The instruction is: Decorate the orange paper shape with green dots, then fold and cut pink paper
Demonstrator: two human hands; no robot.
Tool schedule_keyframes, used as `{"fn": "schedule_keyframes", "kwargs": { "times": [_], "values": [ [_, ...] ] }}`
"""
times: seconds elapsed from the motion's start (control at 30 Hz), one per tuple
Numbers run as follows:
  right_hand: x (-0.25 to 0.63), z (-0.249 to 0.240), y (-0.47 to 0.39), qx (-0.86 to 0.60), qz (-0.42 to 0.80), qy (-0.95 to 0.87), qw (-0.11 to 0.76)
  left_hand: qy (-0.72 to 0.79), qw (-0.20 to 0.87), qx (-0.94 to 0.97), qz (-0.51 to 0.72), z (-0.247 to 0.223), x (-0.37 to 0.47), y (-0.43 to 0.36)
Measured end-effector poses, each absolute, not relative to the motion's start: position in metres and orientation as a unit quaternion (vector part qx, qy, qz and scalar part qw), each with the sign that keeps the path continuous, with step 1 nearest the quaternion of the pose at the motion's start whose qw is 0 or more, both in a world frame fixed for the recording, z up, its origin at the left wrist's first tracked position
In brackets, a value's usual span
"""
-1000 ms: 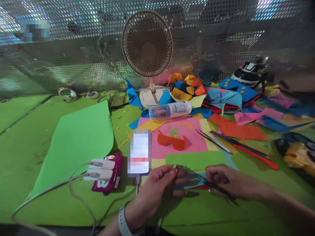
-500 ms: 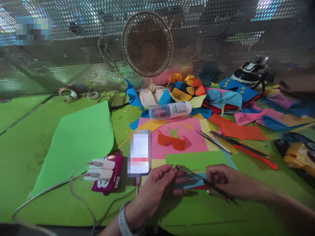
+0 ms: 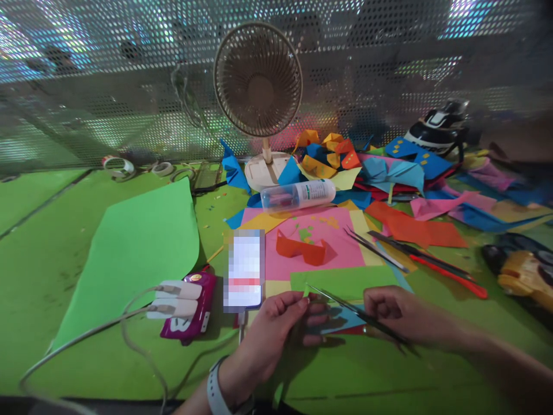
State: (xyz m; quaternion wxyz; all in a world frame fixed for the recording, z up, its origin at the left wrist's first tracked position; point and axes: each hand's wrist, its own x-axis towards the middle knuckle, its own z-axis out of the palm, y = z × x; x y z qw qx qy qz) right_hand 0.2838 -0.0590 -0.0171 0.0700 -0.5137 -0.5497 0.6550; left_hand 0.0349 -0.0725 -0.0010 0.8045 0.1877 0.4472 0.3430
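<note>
My left hand (image 3: 280,320) pinches a small strip of light green paper (image 3: 306,291) between thumb and forefinger, its other fingers spread. My right hand (image 3: 391,311) is closed on slim, pointed tweezers (image 3: 345,305), dark toward the back end. Their tip reaches the green strip at my left fingertips; whether it grips the paper is too small to tell. Just beyond lies a green paper sheet (image 3: 337,279), with blue paper (image 3: 343,320) partly under my hands. A folded orange paper piece (image 3: 300,249) stands on the pink sheet (image 3: 341,251).
Left are a phone (image 3: 245,271), a purple power bank (image 3: 203,297) with white plugs and cables, and a large green sheet (image 3: 142,242). Other tweezers (image 3: 375,248) and a red-handled tool (image 3: 453,279) lie right. Behind stand a bottle (image 3: 298,196), a fan (image 3: 259,86) and colourful folded papers (image 3: 328,155).
The tip of the tweezers has lifted slightly at the green strip, and the strip shows a little more above my left fingers. Both hands stay in nearly the same place.
</note>
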Motion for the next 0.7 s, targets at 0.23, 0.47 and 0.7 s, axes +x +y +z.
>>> {"fn": "schedule_keyframes", "kwargs": {
  "times": [0.23,0.47,0.7],
  "values": [
    [0.2858,-0.0126,-0.0563,-0.513,0.659,-0.548,0.05,0.452,0.797,0.188,0.352,0.0004,0.0346,-0.0717],
    [0.2782,-0.0085,-0.0594,-0.506,0.667,-0.546,0.044,0.462,0.795,0.2,0.338,0.002,0.0342,-0.0723],
    [0.2769,-0.0075,-0.059,-0.501,0.665,-0.551,0.041,0.462,0.794,0.196,0.343,-0.003,0.0344,-0.0732]
  ]
}}
